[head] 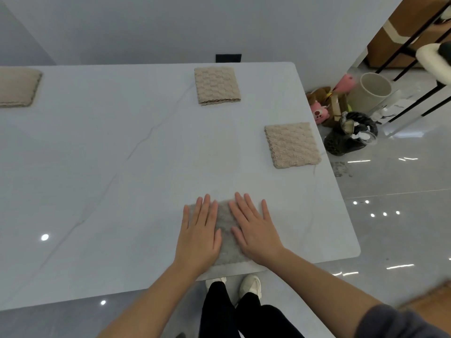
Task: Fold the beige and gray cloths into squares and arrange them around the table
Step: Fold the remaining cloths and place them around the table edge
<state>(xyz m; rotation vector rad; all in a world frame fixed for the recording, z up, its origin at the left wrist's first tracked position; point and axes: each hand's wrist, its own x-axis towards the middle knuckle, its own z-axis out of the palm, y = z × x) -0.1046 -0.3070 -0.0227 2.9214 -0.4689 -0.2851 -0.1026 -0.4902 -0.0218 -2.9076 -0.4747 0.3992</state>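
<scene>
The long white marble-look counter [97,167] has wide bare room across its left and middle. Its rounded right corners border a glossy tiled floor. There a pale round bin [371,91], a black bag [351,132] and pink plush toys [318,113] sit near the far right corner.

Three beige waffle-textured cloths lie folded into squares, well apart. One is near the far edge [217,85], one is just inside the right edge [292,145], and one is at the far left, cut off by the frame [17,87].

The gray fuzzy cloth [225,220] lies folded small just inside the near edge, toward the right corner, its near edge roughly parallel to the counter's.

The left hand [199,236] and right hand [256,230] press on it side by side, each grip spread flat, fingers straight.
</scene>
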